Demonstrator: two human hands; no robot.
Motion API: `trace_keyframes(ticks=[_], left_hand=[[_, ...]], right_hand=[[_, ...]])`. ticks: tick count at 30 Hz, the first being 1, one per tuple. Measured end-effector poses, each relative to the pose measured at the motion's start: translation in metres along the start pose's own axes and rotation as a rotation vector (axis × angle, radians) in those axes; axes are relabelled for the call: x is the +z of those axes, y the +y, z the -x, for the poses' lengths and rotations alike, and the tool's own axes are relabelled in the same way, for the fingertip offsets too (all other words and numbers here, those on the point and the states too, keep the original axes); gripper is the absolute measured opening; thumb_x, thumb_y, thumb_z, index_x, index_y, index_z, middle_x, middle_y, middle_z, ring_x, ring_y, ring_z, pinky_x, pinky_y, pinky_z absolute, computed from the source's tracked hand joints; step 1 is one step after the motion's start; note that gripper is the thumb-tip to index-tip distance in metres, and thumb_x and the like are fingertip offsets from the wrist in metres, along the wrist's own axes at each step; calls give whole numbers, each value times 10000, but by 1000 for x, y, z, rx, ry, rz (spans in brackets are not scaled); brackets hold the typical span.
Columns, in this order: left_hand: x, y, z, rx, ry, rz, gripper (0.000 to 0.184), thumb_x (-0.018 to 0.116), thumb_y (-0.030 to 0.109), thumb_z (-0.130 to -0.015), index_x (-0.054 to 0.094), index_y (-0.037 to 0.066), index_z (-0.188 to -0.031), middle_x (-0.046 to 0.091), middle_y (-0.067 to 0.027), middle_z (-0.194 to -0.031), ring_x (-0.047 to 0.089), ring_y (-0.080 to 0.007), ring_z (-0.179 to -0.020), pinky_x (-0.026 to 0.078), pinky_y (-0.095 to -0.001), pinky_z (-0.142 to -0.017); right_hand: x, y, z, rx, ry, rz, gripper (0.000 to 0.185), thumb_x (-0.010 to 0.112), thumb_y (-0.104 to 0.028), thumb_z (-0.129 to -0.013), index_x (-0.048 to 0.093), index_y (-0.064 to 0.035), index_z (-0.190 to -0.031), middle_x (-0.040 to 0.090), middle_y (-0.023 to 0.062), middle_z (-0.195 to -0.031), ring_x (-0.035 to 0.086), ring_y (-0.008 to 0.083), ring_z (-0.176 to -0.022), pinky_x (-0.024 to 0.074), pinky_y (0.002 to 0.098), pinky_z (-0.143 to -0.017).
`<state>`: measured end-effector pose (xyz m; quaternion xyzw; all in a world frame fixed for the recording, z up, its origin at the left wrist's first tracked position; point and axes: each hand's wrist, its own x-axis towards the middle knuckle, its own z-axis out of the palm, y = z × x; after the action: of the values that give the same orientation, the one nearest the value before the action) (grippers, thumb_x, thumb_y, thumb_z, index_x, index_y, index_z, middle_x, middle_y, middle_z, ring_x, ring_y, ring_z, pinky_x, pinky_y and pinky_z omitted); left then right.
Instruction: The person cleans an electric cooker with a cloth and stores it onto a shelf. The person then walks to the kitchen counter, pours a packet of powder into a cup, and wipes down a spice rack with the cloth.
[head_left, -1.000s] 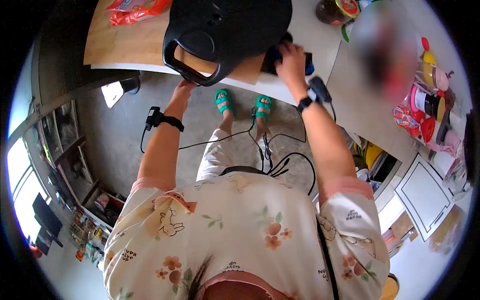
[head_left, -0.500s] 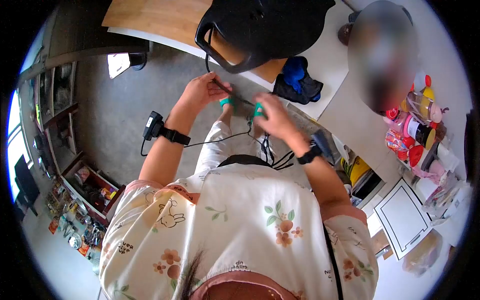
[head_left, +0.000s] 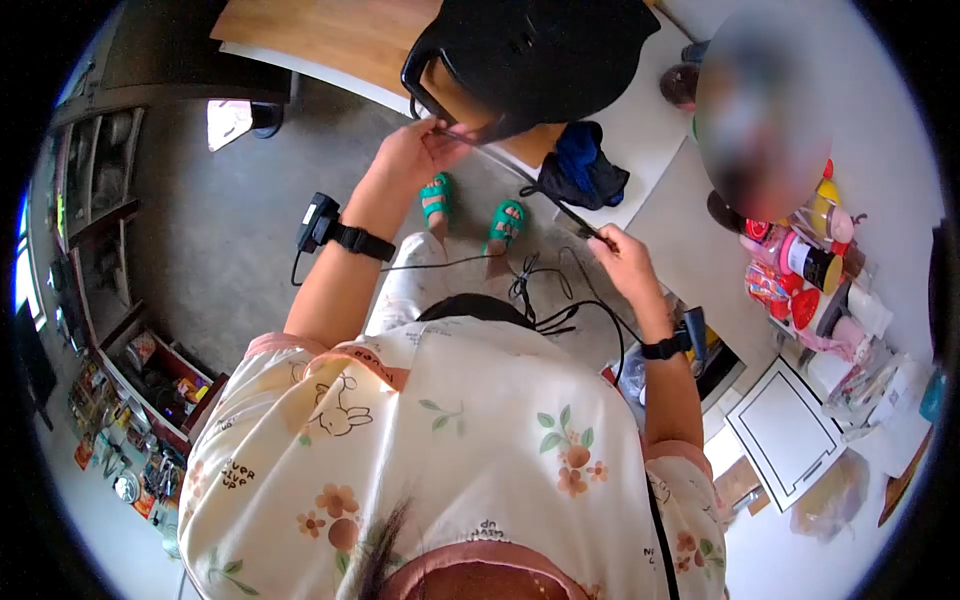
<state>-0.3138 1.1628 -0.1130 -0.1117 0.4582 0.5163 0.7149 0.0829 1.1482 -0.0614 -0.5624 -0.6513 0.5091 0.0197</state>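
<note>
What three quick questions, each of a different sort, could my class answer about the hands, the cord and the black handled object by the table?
1. True or false: the sandals on the person's feet are green.
2. Multiple choice: what stretches between the left hand and the right hand?
a) a towel
b) a black cord
c) a wooden spoon
3. One word: which hand is nearer the open handle of the large black object?

Key: 1 true; 2 b; 3 left
</note>
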Motion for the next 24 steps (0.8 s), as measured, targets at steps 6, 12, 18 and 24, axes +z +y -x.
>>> trace_keyframes(ticks=[6, 12, 18, 24], left_hand=[[4, -10, 1, 46, -50, -9, 328, 403, 292, -1099, 542, 0, -1044, 701, -232, -1082, 694, -361, -1048, 605, -435, -909], [3, -43, 44, -102, -55, -39, 404, 466, 395, -1078, 577, 8, -1105, 712, -177, -1041, 679, -311, -1003, 526, -477, -964], [-55, -58, 53, 164, 12, -127, 271, 532, 307, -1067, 578, 44, -1019, 447, 8, -703, 517, -181, -697, 502, -363, -763], [-104, -44, 75, 374, 180, -382, 212, 621, 241, -1019, 596, 58, -915, 482, 29, -718, 478, -112, -667, 424, -288, -640]], right_hand=[[-10, -18, 20, 10, 22, 49, 210, 662, -217, -959, 620, -15, -997, 637, 100, -758, 577, 148, -698, 483, 307, -675], [41, -34, -17, -2, -118, -28, 207, 650, -240, -955, 677, -44, -1015, 703, 88, -843, 648, 219, -759, 501, 339, -726], [69, -50, -69, -454, 288, 391, 350, 740, -251, -861, 648, -78, -1151, 613, 135, -1200, 564, 376, -1138, 467, 464, -941], [54, 24, -124, -143, 363, 719, 676, 791, -264, -807, 499, -188, -1412, 484, 216, -1380, 494, 451, -1229, 467, 555, -975]])
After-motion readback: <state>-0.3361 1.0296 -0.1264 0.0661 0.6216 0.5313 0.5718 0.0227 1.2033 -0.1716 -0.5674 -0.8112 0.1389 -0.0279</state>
